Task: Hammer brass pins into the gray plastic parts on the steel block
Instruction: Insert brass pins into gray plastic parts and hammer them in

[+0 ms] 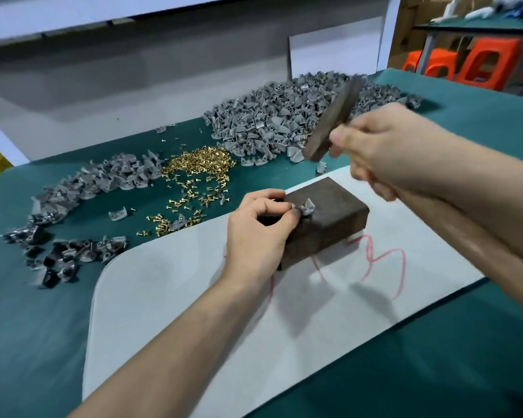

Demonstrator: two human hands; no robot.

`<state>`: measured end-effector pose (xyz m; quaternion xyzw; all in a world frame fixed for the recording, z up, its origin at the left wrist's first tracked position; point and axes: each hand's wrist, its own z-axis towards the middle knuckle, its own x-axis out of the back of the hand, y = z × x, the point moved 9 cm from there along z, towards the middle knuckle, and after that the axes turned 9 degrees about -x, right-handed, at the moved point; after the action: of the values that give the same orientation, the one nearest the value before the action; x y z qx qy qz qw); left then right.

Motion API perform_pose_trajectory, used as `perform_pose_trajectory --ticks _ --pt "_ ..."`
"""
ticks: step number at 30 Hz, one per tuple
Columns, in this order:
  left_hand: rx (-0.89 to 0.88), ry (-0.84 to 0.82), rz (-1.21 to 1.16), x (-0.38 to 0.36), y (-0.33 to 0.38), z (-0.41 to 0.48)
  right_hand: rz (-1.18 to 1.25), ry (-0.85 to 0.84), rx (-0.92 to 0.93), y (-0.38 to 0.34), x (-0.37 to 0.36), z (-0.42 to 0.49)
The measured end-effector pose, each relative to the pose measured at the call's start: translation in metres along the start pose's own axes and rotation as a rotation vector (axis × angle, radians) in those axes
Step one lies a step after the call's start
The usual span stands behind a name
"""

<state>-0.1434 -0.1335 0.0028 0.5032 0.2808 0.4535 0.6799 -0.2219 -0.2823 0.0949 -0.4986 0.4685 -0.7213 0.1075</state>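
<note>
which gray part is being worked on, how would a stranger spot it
On the white sheet stands a dark steel block. The gray part sits on its top, near the left edge, pinched by the left hand. Unlike the parts heaped on the green cloth, it alone is on the block.

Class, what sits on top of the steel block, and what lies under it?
One gray plastic part sits on the steel block, pinched by the left hand. Underneath lies a white sheet; the covered patch is hidden.

A green-covered table (27,312) meets a white partition (103,70); orange stools (489,60) stand beside a second table (477,25).
</note>
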Motion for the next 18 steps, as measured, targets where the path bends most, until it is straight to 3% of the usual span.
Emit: perform_pose_trajectory --ticks 4,7,12,18 --pt "0.023 0.008 0.008 0.002 0.000 -0.004 0.392 -0.014 -0.293 0.056 -0.011 0.028" --pt "0.033 -0.002 -0.010 0.002 -0.002 -0.006 0.436 -0.094 -0.422 0.089 -0.030 0.029" --pt "0.053 0.009 -0.024 0.003 -0.004 -0.005 0.274 -0.123 -0.481 0.107 -0.034 0.028" --pt "0.059 0.003 -0.035 0.002 -0.003 -0.004 -0.460 0.083 -0.274 0.097 -0.017 0.033"
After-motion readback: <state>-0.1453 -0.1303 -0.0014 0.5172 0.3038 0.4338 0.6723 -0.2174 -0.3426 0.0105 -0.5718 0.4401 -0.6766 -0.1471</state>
